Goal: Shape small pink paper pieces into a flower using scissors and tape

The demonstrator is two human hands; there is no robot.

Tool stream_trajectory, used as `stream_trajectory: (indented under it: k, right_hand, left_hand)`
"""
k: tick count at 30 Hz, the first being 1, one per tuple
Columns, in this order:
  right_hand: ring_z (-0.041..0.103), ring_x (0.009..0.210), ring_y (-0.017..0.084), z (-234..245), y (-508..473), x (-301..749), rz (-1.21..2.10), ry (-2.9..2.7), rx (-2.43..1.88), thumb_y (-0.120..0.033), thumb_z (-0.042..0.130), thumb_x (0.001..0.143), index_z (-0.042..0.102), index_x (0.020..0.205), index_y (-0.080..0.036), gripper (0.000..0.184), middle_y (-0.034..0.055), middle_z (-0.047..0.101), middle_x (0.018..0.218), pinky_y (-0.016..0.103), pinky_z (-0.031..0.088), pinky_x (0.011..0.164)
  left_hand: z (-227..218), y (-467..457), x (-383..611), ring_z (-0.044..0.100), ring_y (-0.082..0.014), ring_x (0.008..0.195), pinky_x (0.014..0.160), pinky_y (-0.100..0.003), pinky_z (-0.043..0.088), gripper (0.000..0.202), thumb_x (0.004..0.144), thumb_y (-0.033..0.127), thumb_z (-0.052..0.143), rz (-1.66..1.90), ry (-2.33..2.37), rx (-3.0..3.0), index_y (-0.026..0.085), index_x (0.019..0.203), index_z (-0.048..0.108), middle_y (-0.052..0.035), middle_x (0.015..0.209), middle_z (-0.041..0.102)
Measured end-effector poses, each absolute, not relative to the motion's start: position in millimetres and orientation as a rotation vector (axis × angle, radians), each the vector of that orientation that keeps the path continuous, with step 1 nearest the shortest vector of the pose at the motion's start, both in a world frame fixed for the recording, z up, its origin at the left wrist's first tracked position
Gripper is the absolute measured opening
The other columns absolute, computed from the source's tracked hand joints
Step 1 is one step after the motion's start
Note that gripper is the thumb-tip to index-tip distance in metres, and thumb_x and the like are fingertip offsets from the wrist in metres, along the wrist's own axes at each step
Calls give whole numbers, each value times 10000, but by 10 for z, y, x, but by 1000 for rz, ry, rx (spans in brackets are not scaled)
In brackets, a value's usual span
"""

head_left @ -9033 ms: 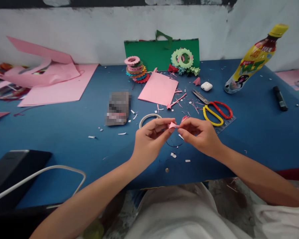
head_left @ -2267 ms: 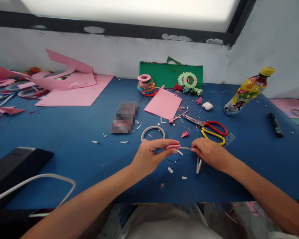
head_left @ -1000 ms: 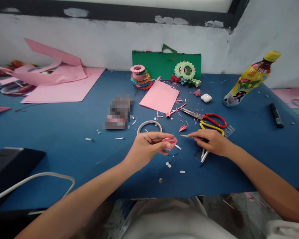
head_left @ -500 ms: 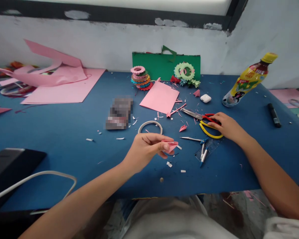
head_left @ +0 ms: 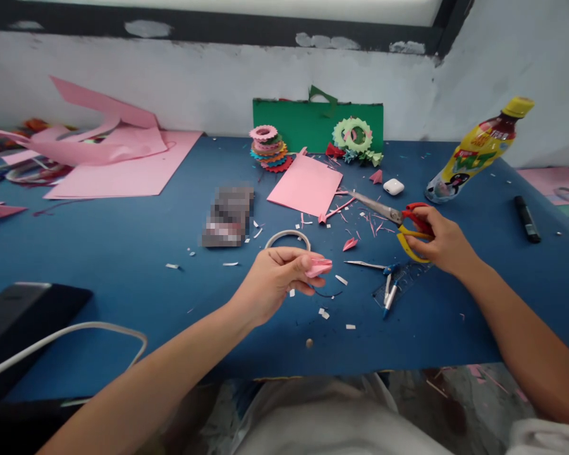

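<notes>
Between thumb and fingers, my left hand (head_left: 282, 278) pinches a small folded piece of pink paper (head_left: 318, 266) above the table's front half. My right hand (head_left: 443, 240) grips the scissors (head_left: 392, 216) by their red and yellow handles, the blades pointing left and looking closed. A ring of white tape (head_left: 288, 239) lies just behind my left hand, partly hidden by it. Below the scissors lie a compass (head_left: 389, 284) and a clear ruler (head_left: 410, 278). Another small folded pink piece (head_left: 349, 244) rests on the table between my hands.
Pink sheets (head_left: 306, 184) lie mid-table, with paper scraps around. Behind stand stacked paper rings (head_left: 268, 151) and a green board (head_left: 308, 120). A bottle (head_left: 478, 151) leans at the right near a white earbud case (head_left: 393, 186) and black marker (head_left: 526, 218). A cable (head_left: 90, 326) crosses the left front.
My right hand has taken the scissors up off the table by their handles. The pink folded piece has turned in my left hand, which shifted slightly left.
</notes>
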State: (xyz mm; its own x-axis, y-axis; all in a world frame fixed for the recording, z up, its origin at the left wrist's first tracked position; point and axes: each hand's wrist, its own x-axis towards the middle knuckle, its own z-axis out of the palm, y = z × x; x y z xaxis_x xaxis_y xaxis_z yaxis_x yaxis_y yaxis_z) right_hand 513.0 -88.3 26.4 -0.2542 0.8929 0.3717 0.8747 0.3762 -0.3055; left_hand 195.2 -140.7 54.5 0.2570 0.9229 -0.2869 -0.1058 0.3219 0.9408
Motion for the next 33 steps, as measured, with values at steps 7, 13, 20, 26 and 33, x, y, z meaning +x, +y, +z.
stream_trajectory:
  k: [7, 13, 20, 26, 33]
  right_hand:
    - [611, 609, 175, 289, -1067, 4979, -299, -2346, -1184, -497, 610, 719, 580, 1030, -169, 453, 60, 669, 754, 270, 422, 526]
    - [585, 556, 146, 291, -1074, 5028, -382, -2429, -999, -458, 602, 758, 575, 984, -185, 355, 24, 661, 699, 260, 395, 520]
    - [587, 554, 130, 314, -1084, 5027, -440, -2460, -941, -466, 592, 786, 568, 1006, -185, 358, 10, 663, 691, 249, 376, 515]
    - [588, 561, 139, 322, -1096, 5021, -402, -2495, -998, -482, 565, 805, 579, 1003, -203, 342, -6, 637, 645, 258, 369, 516]
    - [589, 576, 141, 333, -1102, 5020, -447, -2501, -1070, -542, 525, 809, 601, 962, -225, 360, 1, 643, 649, 255, 371, 525]
  left_hand:
    - [564, -1388, 1939, 682, -154, 581, 471, -187, 546, 191, 676, 336, 733, 953, 1093, 1063, 168, 766, 742, -56, 747, 741]
    - [586, -1366, 1934, 675, -140, 575, 494, -191, 564, 156, 668, 288, 743, 1046, 1119, 1128, 174, 775, 746, -24, 661, 722]
    - [609, -1373, 1940, 674, -147, 579, 529, -221, 580, 198, 662, 301, 738, 1055, 1215, 1257, 161, 802, 743, -28, 647, 719]
    - [575, -1369, 1922, 678, -150, 592, 541, -227, 581, 202, 663, 311, 735, 1056, 1214, 1284, 177, 813, 745, -28, 665, 725]
    - [592, -1384, 1929, 672, -141, 578, 546, -222, 579, 183, 657, 274, 740, 1069, 1218, 1301, 179, 813, 748, -22, 669, 729]
